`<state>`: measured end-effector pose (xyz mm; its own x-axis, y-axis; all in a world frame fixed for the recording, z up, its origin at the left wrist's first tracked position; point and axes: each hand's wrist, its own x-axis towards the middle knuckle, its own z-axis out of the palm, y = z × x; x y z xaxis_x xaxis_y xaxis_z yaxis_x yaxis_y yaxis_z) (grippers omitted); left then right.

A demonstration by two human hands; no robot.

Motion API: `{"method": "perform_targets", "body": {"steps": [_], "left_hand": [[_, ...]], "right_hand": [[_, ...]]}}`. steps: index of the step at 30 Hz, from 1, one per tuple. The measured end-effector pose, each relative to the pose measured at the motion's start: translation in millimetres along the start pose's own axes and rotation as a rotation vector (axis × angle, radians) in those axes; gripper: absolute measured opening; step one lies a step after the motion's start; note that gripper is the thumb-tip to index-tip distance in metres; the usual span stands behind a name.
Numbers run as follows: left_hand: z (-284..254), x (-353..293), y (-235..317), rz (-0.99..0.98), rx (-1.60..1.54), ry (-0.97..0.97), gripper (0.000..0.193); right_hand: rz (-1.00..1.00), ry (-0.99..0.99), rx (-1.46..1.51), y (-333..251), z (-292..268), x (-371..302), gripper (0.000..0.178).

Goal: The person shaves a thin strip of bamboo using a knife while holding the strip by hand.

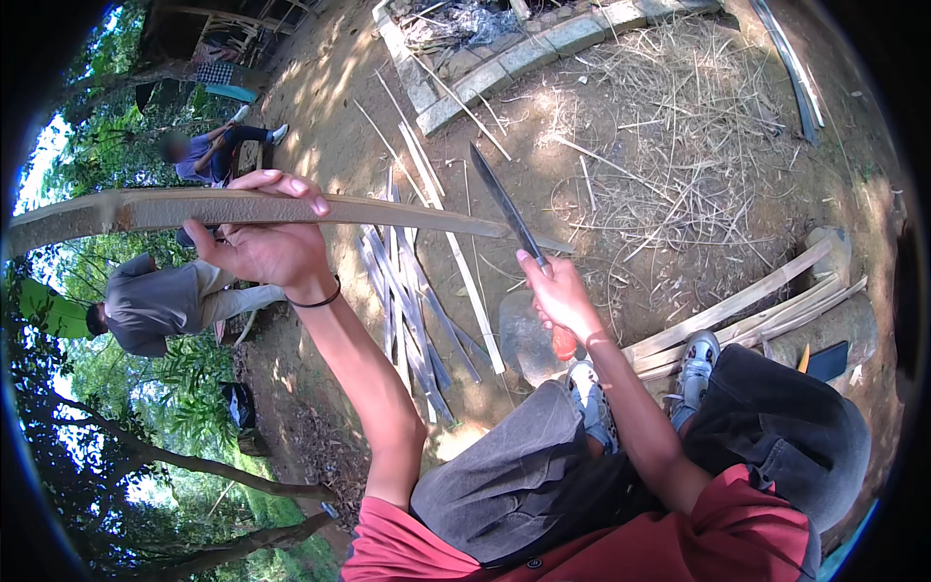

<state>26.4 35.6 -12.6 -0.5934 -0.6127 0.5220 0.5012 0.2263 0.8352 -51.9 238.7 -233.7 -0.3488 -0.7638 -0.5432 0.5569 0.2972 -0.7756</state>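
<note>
A long split bamboo strip point(407, 214) runs from the far left edge across to the middle of the head view. My left hand point(267, 242) grips it from beneath, fingers over the upper edge and thumb against the lower. In my right hand point(562, 296) is a knife point(504, 202), fist closed round its orange-red handle with the dark blade pointing up and away. The blade crosses the strip close to its right end; whether it is cutting in or only resting there, I cannot tell.
Bamboo strips point(407, 310) lie heaped on the ground beyond my left forearm. Thin shavings point(679, 165) cover the dirt ahead. Split lengths point(747, 320) and a dark phone point(827, 361) lie at the right. A block-edged fire pit point(524, 56) is ahead; two people point(155, 301) are at left.
</note>
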Motion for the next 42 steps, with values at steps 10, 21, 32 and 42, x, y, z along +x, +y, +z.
{"method": "perform_targets", "body": {"steps": [10,21,32,42], "left_hand": [[8.2,6.1,-18.8,0.163,0.306,0.112,0.078],[46.6,-5.4,-22.5,0.207,0.283,0.209,0.081],[37.9,-19.3,-13.2,0.234,0.608,0.364,0.092],[62.8,-30.9,-12.4,0.263,0.763,0.472,0.091]], "right_hand": [[-0.416,-0.016,-0.199,-66.7,34.1,-69.4,0.040],[-0.397,0.121,-0.325,-13.8,12.2,-23.4,0.037],[-0.287,0.163,-0.287,39.8,3.3,-9.9,0.047],[-0.393,0.127,-0.213,8.0,25.3,-35.7,0.036]]}}
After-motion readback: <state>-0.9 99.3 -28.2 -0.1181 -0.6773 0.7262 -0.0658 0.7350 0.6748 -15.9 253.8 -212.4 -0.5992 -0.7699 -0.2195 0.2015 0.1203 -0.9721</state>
